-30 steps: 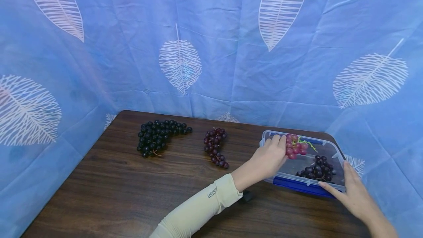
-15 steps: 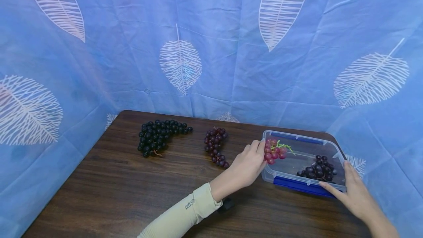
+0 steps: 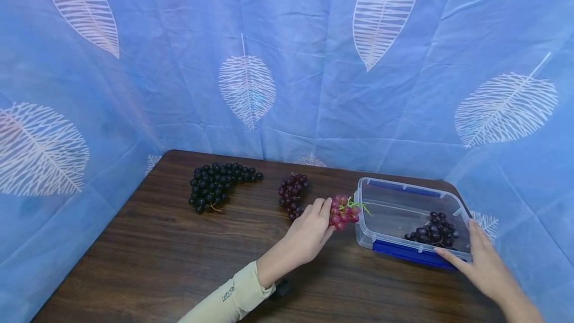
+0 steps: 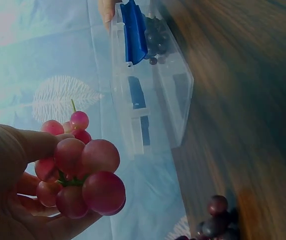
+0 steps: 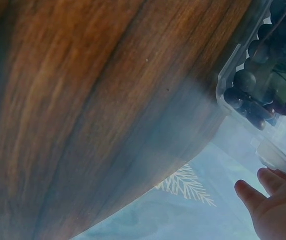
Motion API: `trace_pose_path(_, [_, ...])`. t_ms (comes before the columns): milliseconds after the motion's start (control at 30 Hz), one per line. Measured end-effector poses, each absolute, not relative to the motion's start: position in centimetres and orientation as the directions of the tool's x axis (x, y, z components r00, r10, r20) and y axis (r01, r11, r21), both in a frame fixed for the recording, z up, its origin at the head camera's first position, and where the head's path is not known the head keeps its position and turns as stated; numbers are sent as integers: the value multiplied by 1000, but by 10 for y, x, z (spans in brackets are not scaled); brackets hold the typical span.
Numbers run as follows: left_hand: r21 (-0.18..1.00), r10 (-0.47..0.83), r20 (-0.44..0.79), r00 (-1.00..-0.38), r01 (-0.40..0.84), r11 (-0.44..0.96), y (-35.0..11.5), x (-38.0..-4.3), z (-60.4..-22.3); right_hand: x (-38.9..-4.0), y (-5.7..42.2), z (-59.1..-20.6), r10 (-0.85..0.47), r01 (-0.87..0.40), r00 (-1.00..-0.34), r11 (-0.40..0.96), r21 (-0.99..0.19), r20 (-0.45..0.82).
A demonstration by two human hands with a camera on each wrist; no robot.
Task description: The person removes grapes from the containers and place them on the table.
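Observation:
My left hand (image 3: 309, 231) pinches a small bunch of red grapes (image 3: 344, 212) with a green stem, just outside the left end of a clear plastic container (image 3: 365, 236). In the left wrist view, thumb and fingers lie on either side of these red grapes (image 4: 100, 175). The container has blue side clips and no lid on top; a bunch of dark grapes (image 3: 435, 231) lies inside at its right. My right hand (image 3: 486, 263) touches the container's right front corner, thumb along the front rim and fingers straight against the side. The right wrist view shows its fingertips (image 5: 247, 192) near the corner.
On the dark wooden table (image 3: 157, 253) lie a large bunch of black grapes (image 3: 215, 183) at left and a curved bunch of dark red grapes (image 3: 292, 191), partly behind my left hand. A blue leaf-patterned cloth (image 3: 296, 98) hangs beyond the table's back edge.
My left hand has moved left with the red grapes, from over the container to outside its left end. My right hand and the container have stayed in place.

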State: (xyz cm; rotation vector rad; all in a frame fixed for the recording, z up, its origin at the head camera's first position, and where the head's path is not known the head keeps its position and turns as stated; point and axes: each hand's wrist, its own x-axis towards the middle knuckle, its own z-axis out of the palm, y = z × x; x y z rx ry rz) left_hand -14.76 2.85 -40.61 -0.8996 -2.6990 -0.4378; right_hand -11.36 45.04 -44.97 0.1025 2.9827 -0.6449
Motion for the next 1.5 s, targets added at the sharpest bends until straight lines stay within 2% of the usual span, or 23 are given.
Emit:
trace_pose_path(767, [301,433,394,-811,559,773,-40,-125,-418,-112,452,-452,60,110,-989,910,-399,-137])
trace_pose_path(1067, [358,335,386,-859,474,804,-79,-115,-424,-114,452,-452,53,99,-991,910,-402,-126])
trace_pose_path(1500, [358,219,334,-917,338,870,-141,-98,-431,-116,451,-450,58,106,-990,912,-395,-132])
